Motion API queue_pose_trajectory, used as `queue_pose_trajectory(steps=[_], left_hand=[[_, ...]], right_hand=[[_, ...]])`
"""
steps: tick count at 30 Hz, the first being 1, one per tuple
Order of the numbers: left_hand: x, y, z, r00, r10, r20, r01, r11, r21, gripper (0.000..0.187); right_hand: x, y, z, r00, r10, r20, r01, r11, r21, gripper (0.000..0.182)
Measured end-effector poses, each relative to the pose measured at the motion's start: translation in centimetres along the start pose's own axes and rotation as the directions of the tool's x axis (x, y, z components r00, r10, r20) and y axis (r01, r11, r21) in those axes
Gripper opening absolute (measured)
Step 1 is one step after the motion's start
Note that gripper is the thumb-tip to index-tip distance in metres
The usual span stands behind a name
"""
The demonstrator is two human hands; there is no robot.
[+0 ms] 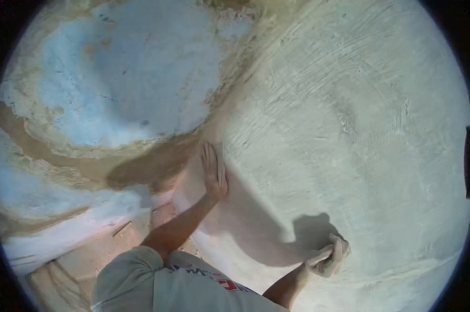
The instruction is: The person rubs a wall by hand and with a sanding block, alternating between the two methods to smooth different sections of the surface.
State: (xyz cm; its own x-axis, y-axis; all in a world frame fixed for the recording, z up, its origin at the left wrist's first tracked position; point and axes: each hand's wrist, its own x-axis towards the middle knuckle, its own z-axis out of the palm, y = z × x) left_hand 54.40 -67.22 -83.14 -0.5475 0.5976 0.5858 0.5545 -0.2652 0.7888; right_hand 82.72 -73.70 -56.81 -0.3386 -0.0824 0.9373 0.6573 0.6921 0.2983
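Observation:
My left hand [214,169] lies against the wall beside the inner corner, its fingers stretched upward and nothing held in it. Pale, streaky plaster covers the right-hand wall [339,140]. Low on that wall, my right hand [328,255] is closed, with curled fingers coated in whitish plaster. Whatever those fingers may hold is hidden. A dark shadow of the arm and hand falls on the plaster just above and left of it.
Worn blue paint with brown bare patches marks the left wall [152,73]. Below it, a dusty, reddish-brown floor [126,242] shows small debris. A grey printed shirt [193,286] fills the bottom of the view.

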Motion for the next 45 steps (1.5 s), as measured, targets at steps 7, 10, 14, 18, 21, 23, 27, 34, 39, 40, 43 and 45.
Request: queue_pose_trajectory(steps=[7,10,14,18,21,23,27,34,39,40,43,45], left_hand=[[-6.4,-1.8,1.7,0.976,0.181,0.124,-0.195,0.975,0.107,0.072],[-4.2,-1.0,1.9,0.949,0.313,0.038,-0.316,0.938,0.142,0.073],[7.8,5.0,-2.5,0.853,0.520,-0.051,-0.506,0.846,0.170,0.081],[16.9,13.0,-5.5,0.834,0.551,-0.021,-0.547,0.831,0.101,0.068],[16.6,13.3,-4.9,0.860,0.510,0.000,-0.509,0.858,0.076,0.063],[12.4,8.4,-3.2,0.865,0.500,0.041,-0.502,0.862,0.071,0.057],[-0.6,-4.3,0.3,0.818,0.557,0.140,-0.575,0.794,0.198,0.048],[14.9,9.6,-5.0,0.716,0.692,0.093,-0.695,0.694,0.190,0.038],[30.8,26.7,-8.6,0.459,0.888,-0.029,-0.870,0.456,0.189,0.062],[33.1,29.8,-8.9,0.402,0.913,-0.068,-0.899,0.407,0.160,0.061],[37.9,35.1,-8.5,0.376,0.908,-0.184,-0.882,0.412,0.230,0.057],[37.5,34.4,-8.6,0.369,0.919,-0.140,-0.897,0.392,0.207,0.056]], right_hand=[[0.2,-0.5,0.1,0.999,0.032,0.018,-0.031,0.998,-0.053,0.022],[0.5,-0.4,-0.3,0.999,0.014,0.047,-0.014,1.000,-0.003,0.022],[0.9,-0.4,-0.5,0.998,0.017,0.056,-0.017,1.000,0.015,0.024],[0.3,-0.1,-0.6,0.999,0.021,0.049,-0.022,0.999,0.026,0.023],[0.6,-0.5,-0.4,0.999,0.041,0.024,-0.041,0.999,0.012,0.020],[0.3,-0.3,-0.3,0.999,0.043,0.016,-0.044,0.998,0.042,0.019],[0.8,-0.7,-0.7,0.996,0.071,0.056,-0.073,0.996,0.046,0.019],[0.6,-0.2,-1.0,0.995,0.053,0.086,-0.057,0.997,0.046,0.019],[0.9,-0.6,-1.2,0.992,0.059,0.110,-0.062,0.998,0.028,0.020],[0.9,-0.6,-1.3,0.992,0.056,0.116,-0.059,0.998,0.022,0.020],[1.0,-0.6,-1.1,0.994,0.050,0.093,-0.052,0.998,0.023,0.020],[0.7,-0.3,-0.8,0.996,0.048,0.069,-0.050,0.998,0.031,0.019]])
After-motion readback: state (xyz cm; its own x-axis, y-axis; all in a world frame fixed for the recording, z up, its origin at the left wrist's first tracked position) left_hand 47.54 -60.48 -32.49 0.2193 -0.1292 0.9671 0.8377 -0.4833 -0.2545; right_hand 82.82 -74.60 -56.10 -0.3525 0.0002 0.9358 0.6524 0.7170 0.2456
